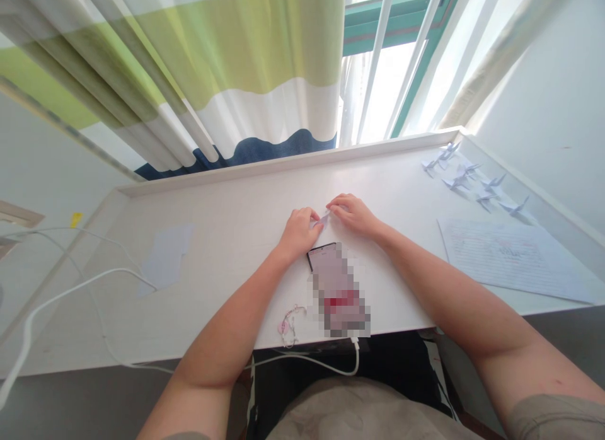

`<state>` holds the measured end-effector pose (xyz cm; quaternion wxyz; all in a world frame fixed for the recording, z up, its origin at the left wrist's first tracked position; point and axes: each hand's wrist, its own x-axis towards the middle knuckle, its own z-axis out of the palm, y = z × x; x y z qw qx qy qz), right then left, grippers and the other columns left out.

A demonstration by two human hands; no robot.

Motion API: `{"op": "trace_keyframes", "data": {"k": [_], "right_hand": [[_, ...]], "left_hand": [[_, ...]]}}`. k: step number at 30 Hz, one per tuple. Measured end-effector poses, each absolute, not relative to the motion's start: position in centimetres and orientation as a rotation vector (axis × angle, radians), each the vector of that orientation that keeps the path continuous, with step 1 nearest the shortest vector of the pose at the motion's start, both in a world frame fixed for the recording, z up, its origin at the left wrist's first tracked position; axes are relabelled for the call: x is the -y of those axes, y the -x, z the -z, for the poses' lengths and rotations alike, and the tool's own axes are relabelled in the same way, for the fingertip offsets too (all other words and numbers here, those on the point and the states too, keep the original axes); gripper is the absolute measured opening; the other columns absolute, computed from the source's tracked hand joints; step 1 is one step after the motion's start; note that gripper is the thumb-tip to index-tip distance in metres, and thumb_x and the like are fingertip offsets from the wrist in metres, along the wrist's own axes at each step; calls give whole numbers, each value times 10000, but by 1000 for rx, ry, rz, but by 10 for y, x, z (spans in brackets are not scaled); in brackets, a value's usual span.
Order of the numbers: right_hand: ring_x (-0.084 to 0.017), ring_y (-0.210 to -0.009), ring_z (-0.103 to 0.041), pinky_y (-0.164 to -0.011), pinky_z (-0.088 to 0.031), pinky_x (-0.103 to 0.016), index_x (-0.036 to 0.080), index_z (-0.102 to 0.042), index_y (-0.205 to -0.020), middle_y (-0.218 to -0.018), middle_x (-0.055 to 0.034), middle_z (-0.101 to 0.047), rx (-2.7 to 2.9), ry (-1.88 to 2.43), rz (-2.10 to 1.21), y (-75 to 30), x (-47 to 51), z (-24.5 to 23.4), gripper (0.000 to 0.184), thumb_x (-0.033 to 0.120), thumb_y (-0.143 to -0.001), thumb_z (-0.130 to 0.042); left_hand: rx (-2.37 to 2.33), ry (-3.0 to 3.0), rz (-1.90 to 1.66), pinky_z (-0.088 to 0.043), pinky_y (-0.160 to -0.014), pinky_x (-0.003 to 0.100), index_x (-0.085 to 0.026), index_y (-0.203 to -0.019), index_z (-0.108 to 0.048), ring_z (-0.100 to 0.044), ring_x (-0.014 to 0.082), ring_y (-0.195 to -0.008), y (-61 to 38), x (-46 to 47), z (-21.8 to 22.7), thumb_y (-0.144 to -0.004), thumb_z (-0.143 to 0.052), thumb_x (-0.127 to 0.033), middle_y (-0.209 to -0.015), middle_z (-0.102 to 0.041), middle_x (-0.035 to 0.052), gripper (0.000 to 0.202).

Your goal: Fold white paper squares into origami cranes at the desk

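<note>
— Hand pose?
— Left hand (299,231) and right hand (352,213) rest knuckles-up on the desk (227,238), forearms converging.
— Grip?
— Both sets of fingers are curled and pinch the small folded paper (321,220) between opposing fingertips. The phone (338,289) lies just behind them.

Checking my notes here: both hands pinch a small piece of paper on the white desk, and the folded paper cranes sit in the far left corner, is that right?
Not quite. The head view shows the paper cranes in the far right corner of the desk. The rest holds: left hand and right hand pinch the small piece of paper.
</note>
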<state>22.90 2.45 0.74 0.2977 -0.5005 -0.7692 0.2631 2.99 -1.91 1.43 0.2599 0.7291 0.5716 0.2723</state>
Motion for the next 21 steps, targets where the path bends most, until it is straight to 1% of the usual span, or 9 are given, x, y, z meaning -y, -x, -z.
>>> {"op": "trace_keyframes", "data": {"k": [3, 4, 6, 8, 10, 12, 17, 21], "right_hand": [[-267, -1105, -690, -1061, -475, -428, 203, -802, -976, -1110, -87, -806, 1946, 1241, -905, -231, -22, -13, 274, 252, -934, -536], [-255, -1073, -702, -1042, -490, -414, 199, -797, -957, -1074, -80, -811, 1891, 1191, -997, -232, -22, -15, 269, 254, -924, -535], [-231, -994, -720, -987, -521, -382, 190, -786, -908, -989, -71, -811, 1759, 1078, -1178, -232, -19, -19, 268, 275, -915, -532], [-215, -928, -723, -929, -540, -358, 183, -781, -882, -933, -68, -804, 1648, 980, -1302, -230, -15, -22, 273, 337, -914, -558], [-197, -857, -706, -857, -539, -331, 183, -779, -881, -884, -49, -790, 1634, 933, -1334, -227, -11, -23, 266, 416, -883, -650], [-178, -798, -676, -801, -521, -312, 186, -763, -836, -832, -30, -767, 1648, 913, -1291, -223, -7, -24, 302, 482, -859, -710], [-163, -733, -633, -722, -506, -298, 190, -726, -756, -767, -19, -726, 1649, 929, -1234, -219, -4, -23, 402, 585, -828, -748], [-181, -748, -647, -708, -534, -314, 199, -728, -766, -787, -30, -734, 1643, 902, -1262, -219, -5, -23, 449, 644, -821, -750]], "left_hand": [[-1440, -1741, -809, -511, -866, 372, -223, -895, -583, -648, 214, -881, -30, 18, -14, -885, -702, -226, -917, -718, 40, 120], [-1389, -1641, -849, -506, -823, 350, -220, -928, -577, -646, 190, -818, -29, 18, -14, -884, -719, -246, -892, -723, 26, 151], [-1274, -1446, -939, -494, -766, 318, -214, -1027, -579, -643, 157, -744, -29, 17, -14, -864, -778, -312, -875, -741, 12, 275], [-1169, -1308, -1003, -499, -752, 308, -201, -1093, -598, -662, 149, -737, -29, 16, -15, -812, -850, -396, -888, -763, 21, 425], [-1096, -1243, -1022, -520, -773, 317, -183, -1082, -631, -691, 157, -761, -28, 15, -16, -758, -899, -454, -903, -781, 41, 499], [-1064, -1214, -1019, -542, -794, 333, -172, -1038, -652, -713, 166, -769, -27, 16, -18, -728, -925, -472, -895, -794, 54, 510], [-1050, -1176, -999, -577, -803, 358, -165, -994, -660, -752, 198, -796, -28, 19, -20, -694, -956, -475, -887, -813, 79, 524], [-1032, -1161, -1009, -590, -773, 367, -170, -1010, -637, -771, 221, -796, -30, 20, -22, -712, -927, -570, -879, -819, 93, 577]]}}
